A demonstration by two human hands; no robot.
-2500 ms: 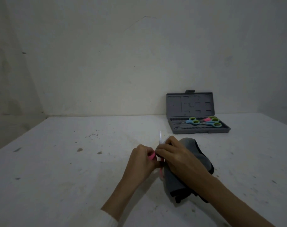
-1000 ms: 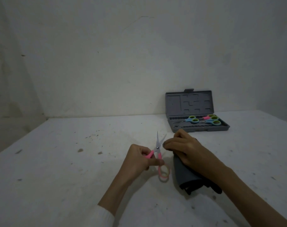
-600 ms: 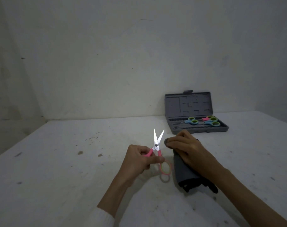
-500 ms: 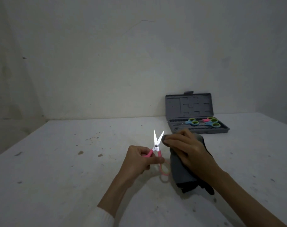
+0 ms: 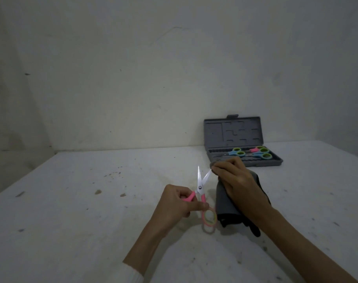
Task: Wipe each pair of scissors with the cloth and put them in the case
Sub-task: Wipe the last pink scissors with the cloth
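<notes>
Pink-handled scissors [image 5: 200, 187] stand with their blades spread and pointing up, above the white table. My left hand [image 5: 175, 205] grips their pink handles; one yellow-lined finger ring hangs free below the hand. My right hand [image 5: 238, 183] holds a dark grey cloth [image 5: 225, 203] and pinches a fold of it around the tip of the right blade. The rest of the cloth hangs down to the table. A grey case [image 5: 242, 145] stands open at the back right, with several blue and pink scissors [image 5: 251, 153] lying in its tray.
The white table [image 5: 92, 211] is speckled with small dark stains, mostly left of my hands. A plain wall runs behind it, and the case lid leans against that wall.
The scissors' blades have opened into a V and risen upright. My right hand has brought the cloth up from beside the scissors onto the tip of the right blade.
</notes>
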